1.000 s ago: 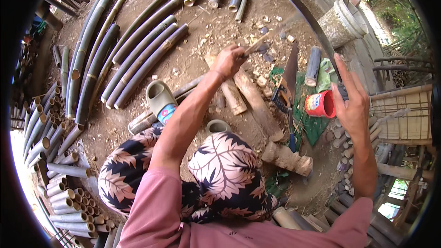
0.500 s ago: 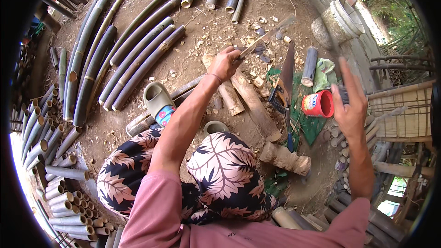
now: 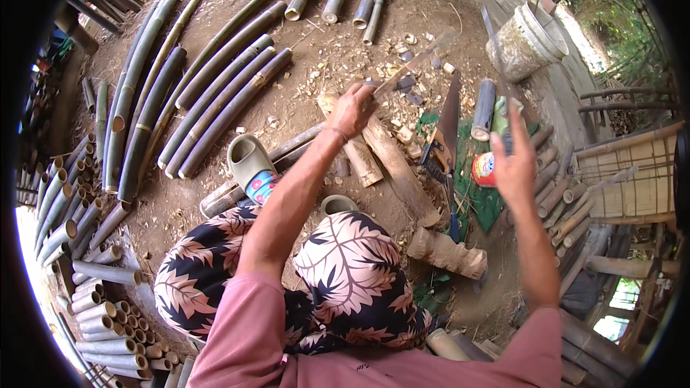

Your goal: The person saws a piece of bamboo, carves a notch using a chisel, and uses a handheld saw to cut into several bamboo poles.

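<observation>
My left hand (image 3: 351,111) is closed round one end of a thin, pale bamboo strip (image 3: 406,68), which points away to the far right and blurs at its tip. A long, blurred blade (image 3: 496,47) rises from my right hand (image 3: 516,165), which looks closed on this long knife with the index finger stretched out; its handle is mostly hidden. Beside that hand, a red can (image 3: 484,170) is partly covered by it. Between my hands lies a handsaw (image 3: 448,115) with a wooden handle, beside a blue-handled tool (image 3: 453,219). My knees are bent below.
Thick split logs (image 3: 392,158) and a short stump (image 3: 445,253) lie before me. Long bamboo poles (image 3: 223,111) spread to the left, above stacked cut tubes (image 3: 108,345). A dirty white bucket (image 3: 528,39) stands far right, past a green sheet (image 3: 492,208). Chips litter the ground.
My right hand has moved left with the knife and now covers more of the red can. The left hand and its bamboo strip have stayed nearly in place.
</observation>
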Demonstrator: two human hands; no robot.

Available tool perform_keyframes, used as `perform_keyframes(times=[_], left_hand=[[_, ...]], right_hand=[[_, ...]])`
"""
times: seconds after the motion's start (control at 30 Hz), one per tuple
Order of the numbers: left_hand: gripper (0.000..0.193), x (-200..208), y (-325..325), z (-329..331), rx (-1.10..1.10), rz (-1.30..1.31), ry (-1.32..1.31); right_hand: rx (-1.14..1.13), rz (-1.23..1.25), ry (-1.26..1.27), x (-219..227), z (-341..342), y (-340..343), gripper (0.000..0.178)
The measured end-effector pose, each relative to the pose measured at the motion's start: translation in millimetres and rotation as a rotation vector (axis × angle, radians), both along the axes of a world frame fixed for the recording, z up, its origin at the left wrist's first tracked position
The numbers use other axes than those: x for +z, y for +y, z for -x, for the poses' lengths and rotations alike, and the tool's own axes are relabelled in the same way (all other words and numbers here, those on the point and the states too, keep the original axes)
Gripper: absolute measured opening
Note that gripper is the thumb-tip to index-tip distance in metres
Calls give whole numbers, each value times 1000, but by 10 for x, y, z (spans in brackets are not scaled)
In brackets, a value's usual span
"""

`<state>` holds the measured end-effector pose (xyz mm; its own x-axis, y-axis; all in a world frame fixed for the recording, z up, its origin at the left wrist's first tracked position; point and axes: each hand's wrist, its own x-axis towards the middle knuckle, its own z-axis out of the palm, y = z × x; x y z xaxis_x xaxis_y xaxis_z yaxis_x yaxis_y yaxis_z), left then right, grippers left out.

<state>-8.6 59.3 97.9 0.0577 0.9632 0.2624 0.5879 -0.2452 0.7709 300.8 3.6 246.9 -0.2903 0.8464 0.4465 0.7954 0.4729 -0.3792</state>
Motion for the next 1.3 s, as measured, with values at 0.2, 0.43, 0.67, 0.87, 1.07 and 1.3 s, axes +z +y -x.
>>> perform_keyframes(times=[0.2, 0.43, 0.67, 0.87, 1.07, 1.3], left_hand=[[78, -968, -589, -147, 542, 452, -1343], [57, -1738, -931, 524, 1409, 286, -1945], [30, -1537, -546, 1351, 1155, -9, -1803], [83, 342, 134, 1094, 1085, -371, -1289], [70, 517, -71, 658, 499, -252, -1066], [58, 60, -490, -45, 529, -151, -970]], right_hand=[[-158, 263, -154, -2016, -143, 282, 66], [-429, 573, -214, -2643, 193, -24, 52], [-236, 924, -125, -2681, 57, 420, 84], [-353, 279, 243, -2712, -646, 399, 72], [-625, 279, 1351, -1722, -992, -453, 20], [-372, -114, 863, -1033, -945, -2035, 18]])
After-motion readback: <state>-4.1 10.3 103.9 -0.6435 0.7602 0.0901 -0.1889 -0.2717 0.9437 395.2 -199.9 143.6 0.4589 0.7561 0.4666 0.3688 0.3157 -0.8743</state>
